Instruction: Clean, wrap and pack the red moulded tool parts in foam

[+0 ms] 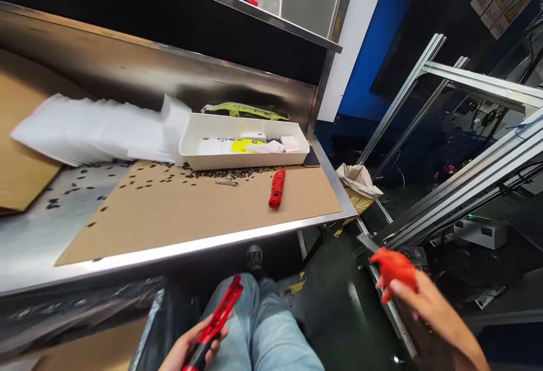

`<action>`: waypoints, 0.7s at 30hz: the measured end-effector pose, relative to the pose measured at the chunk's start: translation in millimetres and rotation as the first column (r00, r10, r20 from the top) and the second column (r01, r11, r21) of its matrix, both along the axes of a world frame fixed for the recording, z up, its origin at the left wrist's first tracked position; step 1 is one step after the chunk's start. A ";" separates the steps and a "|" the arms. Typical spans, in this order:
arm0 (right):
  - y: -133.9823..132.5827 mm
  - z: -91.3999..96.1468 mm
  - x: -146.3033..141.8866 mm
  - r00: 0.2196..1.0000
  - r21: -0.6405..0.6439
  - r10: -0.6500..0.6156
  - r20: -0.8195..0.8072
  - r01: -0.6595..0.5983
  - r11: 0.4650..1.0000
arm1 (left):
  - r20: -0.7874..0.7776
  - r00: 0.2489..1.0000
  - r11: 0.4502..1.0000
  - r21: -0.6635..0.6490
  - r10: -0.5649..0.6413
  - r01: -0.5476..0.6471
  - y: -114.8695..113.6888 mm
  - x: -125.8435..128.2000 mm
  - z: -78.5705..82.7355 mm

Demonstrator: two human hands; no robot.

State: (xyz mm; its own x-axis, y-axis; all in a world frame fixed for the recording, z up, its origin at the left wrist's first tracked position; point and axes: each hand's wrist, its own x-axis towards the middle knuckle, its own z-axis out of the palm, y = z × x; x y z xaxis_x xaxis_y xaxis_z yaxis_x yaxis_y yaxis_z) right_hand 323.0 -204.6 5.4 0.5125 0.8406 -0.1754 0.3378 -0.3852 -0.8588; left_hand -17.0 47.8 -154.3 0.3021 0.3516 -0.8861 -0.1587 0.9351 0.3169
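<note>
My left hand (201, 344) grips a long red and black plastic part (223, 309), its red end pointing up above my lap. Out to the right, over the dark floor, my right hand (409, 294) is closed around a red object (394, 268). Motion blurs that object, so its exact kind is unclear; a thin greyish tip shows beside it. Another red plastic piece (277, 189) lies on the cardboard sheet (203, 212) covering the bench. Left of it rests a small slim metal item (227, 182), near many scattered small black pieces (169, 176).
A white tray (246, 160) with papers and small packets stands at the bench's back, a yellow-green part (246, 111) behind it. White foam sleeves (110, 130) are stacked to its left. At right are a paper bag (360, 181) and an aluminium frame (479, 85). A lined bin (146, 326) sits lower left.
</note>
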 end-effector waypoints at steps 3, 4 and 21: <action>33.2 0.3 -41.6 0.881 -0.428 0.433 0.188 -0.323 0.844 | 0.030 0.999 0.998 0.049 -0.045 0.044 2.1 -0.3 2.3; 45.8 -2.6 -53.4 0.825 -0.507 0.516 0.230 -0.350 0.787 | 0.027 0.998 0.997 0.059 -0.061 0.059 1.4 -0.9 2.7; 104.8 -6.0 -101.9 0.529 -0.643 0.756 0.387 -0.433 0.632 | -0.003 0.994 0.985 0.131 -0.110 0.109 0.1 -4.6 1.9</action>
State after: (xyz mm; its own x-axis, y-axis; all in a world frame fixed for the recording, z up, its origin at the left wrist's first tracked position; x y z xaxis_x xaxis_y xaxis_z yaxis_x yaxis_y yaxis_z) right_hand 221.2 -99.8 -0.7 0.0353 0.8880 -0.4585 0.9724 -0.1364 -0.1893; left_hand -21.6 47.9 -152.4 0.3489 0.4289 -0.8333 -0.0591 0.8974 0.4372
